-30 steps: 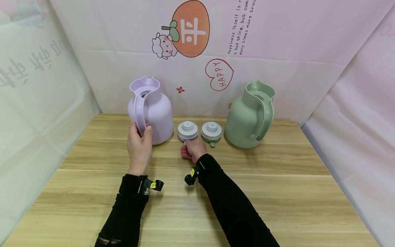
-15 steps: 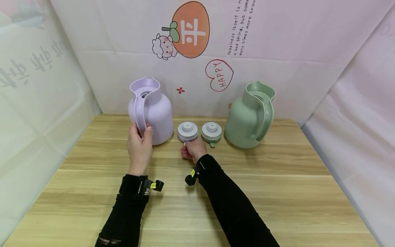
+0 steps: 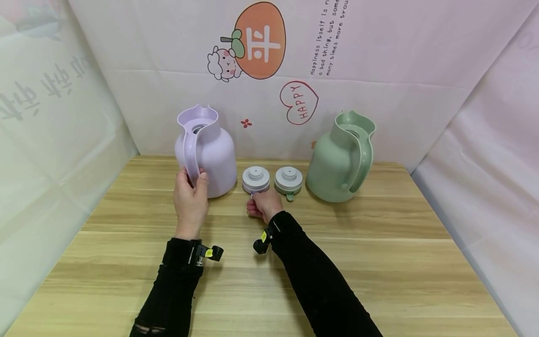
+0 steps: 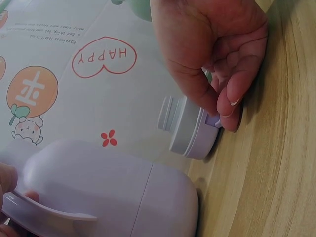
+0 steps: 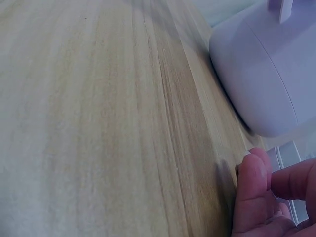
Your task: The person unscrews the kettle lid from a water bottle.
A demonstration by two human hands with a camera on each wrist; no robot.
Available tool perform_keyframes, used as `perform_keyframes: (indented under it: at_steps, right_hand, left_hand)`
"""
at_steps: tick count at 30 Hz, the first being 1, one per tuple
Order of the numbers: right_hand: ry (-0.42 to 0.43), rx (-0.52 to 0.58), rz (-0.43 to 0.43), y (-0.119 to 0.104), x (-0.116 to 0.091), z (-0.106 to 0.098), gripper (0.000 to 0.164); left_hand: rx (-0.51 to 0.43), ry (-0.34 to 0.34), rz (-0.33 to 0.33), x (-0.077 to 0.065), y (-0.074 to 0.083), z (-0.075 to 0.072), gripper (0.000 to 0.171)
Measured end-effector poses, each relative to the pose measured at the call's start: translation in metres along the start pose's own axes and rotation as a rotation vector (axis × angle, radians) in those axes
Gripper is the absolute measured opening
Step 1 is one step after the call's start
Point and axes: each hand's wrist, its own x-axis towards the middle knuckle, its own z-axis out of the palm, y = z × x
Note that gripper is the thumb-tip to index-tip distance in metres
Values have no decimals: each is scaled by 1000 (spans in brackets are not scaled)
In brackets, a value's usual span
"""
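On the left of the table stands a lilac thermos jug (image 3: 218, 157), its top open with no lid. My left hand (image 3: 190, 206) grips the jug's handle, the thumb along its near side. Beside the jug lies a lilac-and-grey lid (image 3: 256, 179) with its grey stepped side facing up. My right hand (image 3: 267, 204) pinches the small lilac tab of this lid between thumb and finger, as the left wrist view shows. In the right wrist view, the fingers (image 5: 253, 180) partly hide the lid.
A second lid (image 3: 288, 179), grey with a green tab, sits just right of the lilac one. Farther right stands a green thermos jug (image 3: 337, 164), also without its lid. A printed white cloth (image 3: 379, 51) hangs behind the wooden table (image 3: 400, 262).
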Motion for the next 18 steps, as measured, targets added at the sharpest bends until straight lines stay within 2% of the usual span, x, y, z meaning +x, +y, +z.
perform_keyframes:
  at_steps: [6, 9, 14, 18]
  right_hand:
    - [-32, -20, -24, 0, -5, -3, 17]
    - [-70, -61, -65, -1, -9, -9, 20]
    - [-82, -263, -226, -8, -19, -21, 27]
    - [-39, -433, -406, -17, -33, -35, 27]
  left_hand:
    - [21, -4, -11, 0, -1, -1, 44]
    - [25, -4, -1, 1, 0, -2, 50]
    - [62, 15, 55, 2, 3, -8, 55]
    - [163, 56, 105, 2, 8, -14, 58]
